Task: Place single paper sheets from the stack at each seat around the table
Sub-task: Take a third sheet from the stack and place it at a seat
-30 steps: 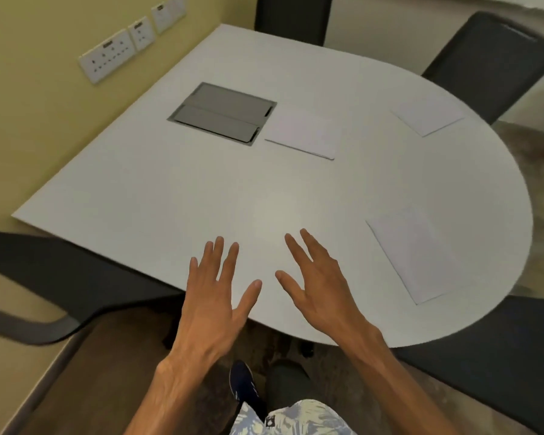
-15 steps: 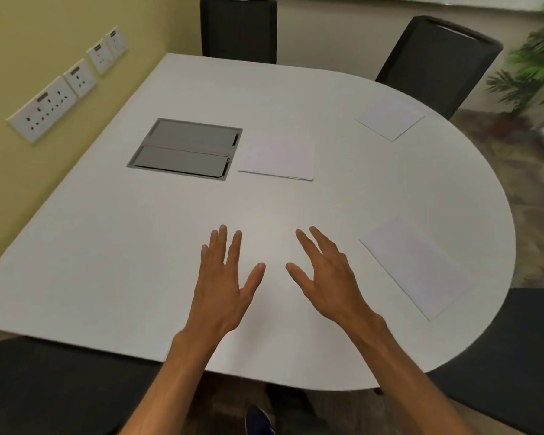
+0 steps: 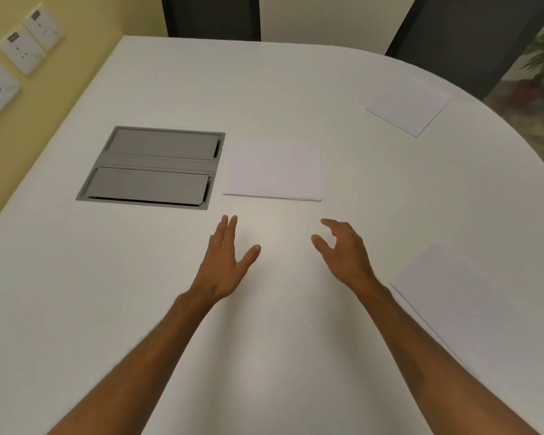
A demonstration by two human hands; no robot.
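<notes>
Reaching toward the stack [image 3: 272,171] is the step you look to be on — it lies flat at the centre of the frame, just right of the grey floor-box hatch [image 3: 153,167] let into the surface [image 3: 76,293], its near edge just ahead of your fingertips. Your left hand [image 3: 225,262] hovers below the stack's lower left corner, fingers straight and thumb spread, gripping nothing. Your right hand [image 3: 343,249] sits below the lower right corner, fingers loosely curled, also empty. Neither touches the paper.

Two single sheets are already out: one [image 3: 409,103] at the upper right of the frame near a dark chair [image 3: 453,42], another [image 3: 484,302] at the right edge. The seat by the chair at top centre [image 3: 211,15] has no sheet, so I'd judge the job partly done.

The next move calls for care — separating only the top sheet. Pinning the stack with one hand while the other lifts a corner at the near edge would likely stop several sheets sliding together. Wall sockets [image 3: 22,48] line the upper left.
</notes>
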